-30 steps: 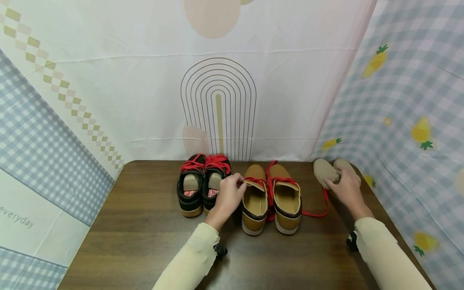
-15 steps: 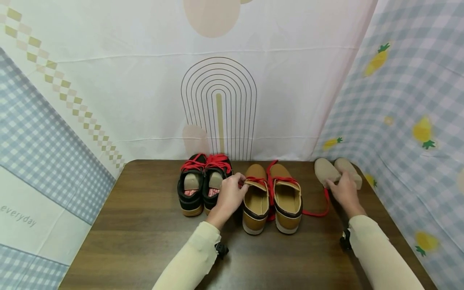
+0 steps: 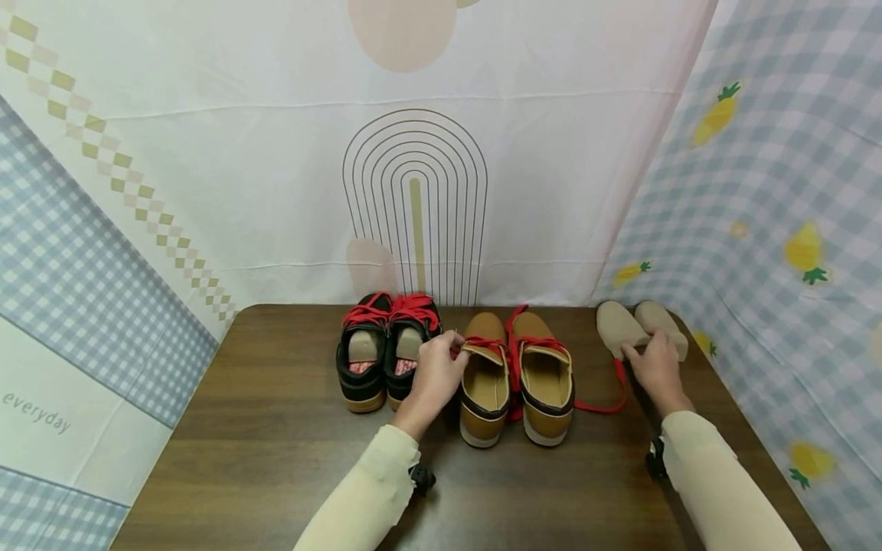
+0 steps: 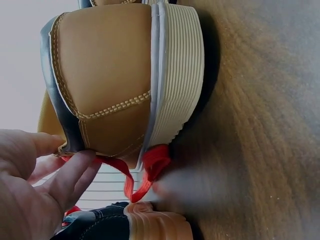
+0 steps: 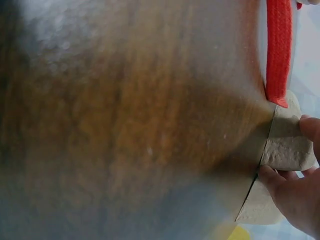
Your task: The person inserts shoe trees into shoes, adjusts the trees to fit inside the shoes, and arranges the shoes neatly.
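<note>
Near the middle of the counter [image 3: 276,444], pinching the upper left edge of the left tan shoe [image 3: 485,386] with the left hand [image 3: 437,369]. Farther right, at the far right corner, gripping the left beige insert [image 3: 619,323] by its near end with the right hand [image 3: 658,371]. Possibly risking dragging the red lace [image 3: 623,386] along on lifting, from its lying so close; perhaps also tipping the shoe by tugging. In the right wrist view, seeing the grip spanning both sides of the insert, partly hidden in the head view.

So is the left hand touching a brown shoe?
Touching. The left wrist view shows it: the left hand pinches the edge of a brown shoe.
</note>
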The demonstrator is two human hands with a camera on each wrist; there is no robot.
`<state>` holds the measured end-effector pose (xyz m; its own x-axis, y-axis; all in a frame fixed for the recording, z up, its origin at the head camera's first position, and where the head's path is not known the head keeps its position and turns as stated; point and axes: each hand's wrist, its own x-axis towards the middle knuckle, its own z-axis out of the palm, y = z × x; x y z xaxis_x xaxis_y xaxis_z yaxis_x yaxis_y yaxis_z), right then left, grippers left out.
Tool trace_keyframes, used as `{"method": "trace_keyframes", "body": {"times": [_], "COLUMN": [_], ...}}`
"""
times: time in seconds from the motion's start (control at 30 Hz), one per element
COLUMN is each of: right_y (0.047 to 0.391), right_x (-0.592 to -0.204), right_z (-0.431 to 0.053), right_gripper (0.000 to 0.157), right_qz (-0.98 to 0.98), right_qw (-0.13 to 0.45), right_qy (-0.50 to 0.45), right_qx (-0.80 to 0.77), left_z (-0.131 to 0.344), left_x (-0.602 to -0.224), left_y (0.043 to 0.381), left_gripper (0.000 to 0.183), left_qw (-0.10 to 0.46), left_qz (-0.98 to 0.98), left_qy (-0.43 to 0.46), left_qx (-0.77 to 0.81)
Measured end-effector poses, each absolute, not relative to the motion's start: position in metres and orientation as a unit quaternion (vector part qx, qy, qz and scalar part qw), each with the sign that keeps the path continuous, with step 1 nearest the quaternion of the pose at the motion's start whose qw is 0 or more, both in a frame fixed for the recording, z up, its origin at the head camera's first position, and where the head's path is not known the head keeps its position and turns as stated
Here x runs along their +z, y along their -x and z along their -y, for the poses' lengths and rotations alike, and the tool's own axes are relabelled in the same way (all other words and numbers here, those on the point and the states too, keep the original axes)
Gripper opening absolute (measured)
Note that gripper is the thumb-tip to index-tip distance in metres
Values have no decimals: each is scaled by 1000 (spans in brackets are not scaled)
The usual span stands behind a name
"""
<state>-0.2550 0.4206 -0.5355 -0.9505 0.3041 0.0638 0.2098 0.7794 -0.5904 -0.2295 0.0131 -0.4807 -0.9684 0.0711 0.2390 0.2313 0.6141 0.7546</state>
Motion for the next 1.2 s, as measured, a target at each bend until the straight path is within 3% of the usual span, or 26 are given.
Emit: {"method": "trace_keyframes", "body": {"times": [0.4, 0.8, 1.2], "right_y": [254, 253, 250], "right_x": [-536, -536, -538], "right_z": [-426, -430, -431], "right_gripper": [64, 67, 65], "right_qz": [938, 938, 941], "right_qw": [88, 81, 94], "right_qy": [127, 131, 110], "right_qx": [309, 312, 307], "left_z": [-13, -10, -7], "left_x": [-481, -477, -475], "left_y": [229, 232, 230], "left_gripper": [8, 8, 9], "left_qw": [117, 68, 68], "left_qz": [892, 884, 883], "left_qy": [83, 67, 71], "left_qx": [-429, -457, -458]}}
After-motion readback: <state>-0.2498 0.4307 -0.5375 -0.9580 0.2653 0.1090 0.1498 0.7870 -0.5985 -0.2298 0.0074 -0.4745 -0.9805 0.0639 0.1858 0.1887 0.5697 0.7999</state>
